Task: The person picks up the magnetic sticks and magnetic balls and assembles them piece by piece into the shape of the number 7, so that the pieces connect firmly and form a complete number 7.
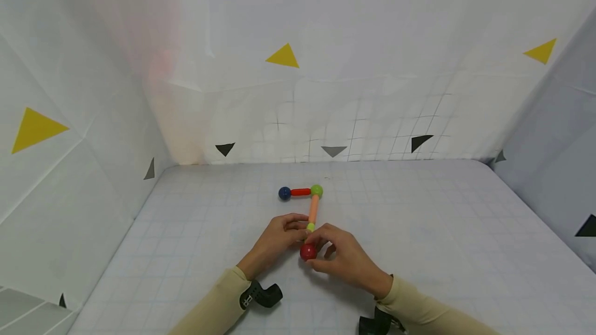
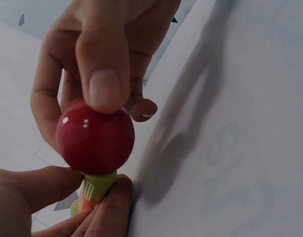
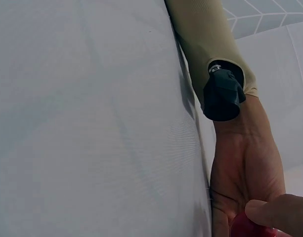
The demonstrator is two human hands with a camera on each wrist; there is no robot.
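In the head view, my right hand (image 1: 348, 258) pinches a glossy red ball (image 1: 308, 252) between thumb and fingers. My left hand (image 1: 276, 241) pinches a short yellow-green rod (image 2: 99, 187) just beyond the ball. From the left wrist, the red ball (image 2: 94, 140) sits against the end of that rod, with the right thumb pressing on it. An orange rod (image 1: 314, 210) runs on from the yellow-green one to a light-green ball (image 1: 316, 191). A red rod (image 1: 300, 192) joins that green ball to a dark blue ball (image 1: 284, 193), making a bent chain.
A white sheet with a faint grid covers the table (image 1: 442, 231). White sheet walls with yellow triangles (image 1: 284, 57) and dark triangles (image 1: 225, 149) stand at the back and sides. Black wrist cameras (image 1: 266, 294) are strapped over the beige sleeves (image 1: 219, 301).
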